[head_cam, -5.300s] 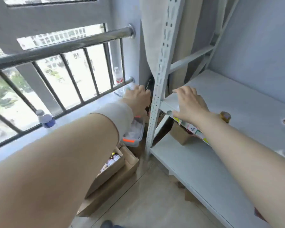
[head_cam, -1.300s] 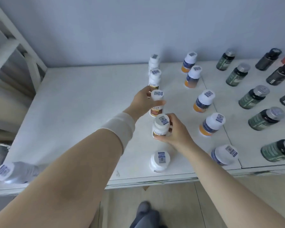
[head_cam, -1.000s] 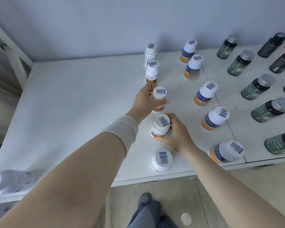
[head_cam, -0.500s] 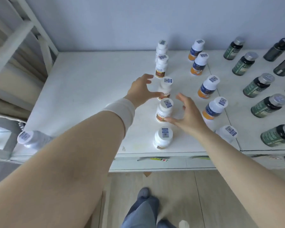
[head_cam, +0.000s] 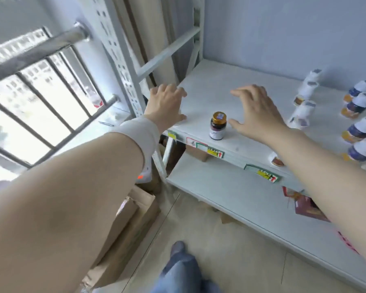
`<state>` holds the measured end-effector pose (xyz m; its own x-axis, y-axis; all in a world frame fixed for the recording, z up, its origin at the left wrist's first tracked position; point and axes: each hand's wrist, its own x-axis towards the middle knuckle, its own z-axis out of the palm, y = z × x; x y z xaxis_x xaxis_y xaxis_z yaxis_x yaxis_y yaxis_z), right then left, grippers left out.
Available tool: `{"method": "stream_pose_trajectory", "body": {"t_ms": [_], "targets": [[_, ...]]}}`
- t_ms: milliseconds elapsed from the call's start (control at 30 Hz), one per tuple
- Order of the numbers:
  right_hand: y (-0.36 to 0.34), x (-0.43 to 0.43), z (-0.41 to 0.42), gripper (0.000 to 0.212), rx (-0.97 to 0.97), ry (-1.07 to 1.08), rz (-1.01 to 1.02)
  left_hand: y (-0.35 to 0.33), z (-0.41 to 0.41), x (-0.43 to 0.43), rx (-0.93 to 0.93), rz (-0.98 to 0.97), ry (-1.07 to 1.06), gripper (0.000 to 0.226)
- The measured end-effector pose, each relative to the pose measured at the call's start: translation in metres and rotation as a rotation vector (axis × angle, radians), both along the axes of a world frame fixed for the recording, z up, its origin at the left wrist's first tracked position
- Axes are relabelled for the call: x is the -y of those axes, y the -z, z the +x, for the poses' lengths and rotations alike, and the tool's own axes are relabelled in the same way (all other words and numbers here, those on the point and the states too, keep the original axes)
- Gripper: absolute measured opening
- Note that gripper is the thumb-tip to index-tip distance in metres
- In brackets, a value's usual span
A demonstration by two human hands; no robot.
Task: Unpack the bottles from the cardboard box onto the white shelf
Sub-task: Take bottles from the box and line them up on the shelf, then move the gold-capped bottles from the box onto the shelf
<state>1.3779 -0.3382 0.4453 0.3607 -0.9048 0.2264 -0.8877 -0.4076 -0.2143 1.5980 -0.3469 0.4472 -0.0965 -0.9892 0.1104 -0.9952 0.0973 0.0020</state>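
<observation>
From the head camera, a dark gold-capped bottle (head_cam: 218,129) stands upright near the front edge of the white shelf (head_cam: 230,89), between the left hand (head_cam: 167,106) and right hand (head_cam: 260,115), both empty with fingers spread. White-capped bottles (head_cam: 359,102) crowd the right; the shelf's left is bare. The cardboard box (head_cam: 127,220) sits on the floor below the window railing (head_cam: 40,51).
</observation>
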Motion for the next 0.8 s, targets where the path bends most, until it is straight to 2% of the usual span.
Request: {"method": "stream_pose_trajectory", "body": {"t_ms": [233,367,467,667,800], "targets": [[0.041,-0.015,0.199,0.064,-0.118,-0.34,0.06,0.045,0.176,-0.081,0.003,0.101,-0.313,0.067],[0.083,-0.025,0.327,0.067,-0.238,-0.499,0.159,0.095,0.274,-0.131,-0.022,0.153,-0.513,0.066],[0.125,-0.039,0.398,0.067,-0.325,-0.58,0.242,0.138,0.326,-0.167,-0.045,0.275,-0.647,0.062],[0.223,-0.065,0.44,0.061,-0.512,-0.679,0.423,0.226,0.351,-0.199,-0.165,0.464,-0.784,0.058],[0.278,-0.062,0.449,0.058,-0.604,-0.685,0.53,0.281,0.337,-0.2,-0.263,0.542,-0.882,0.046]]}}
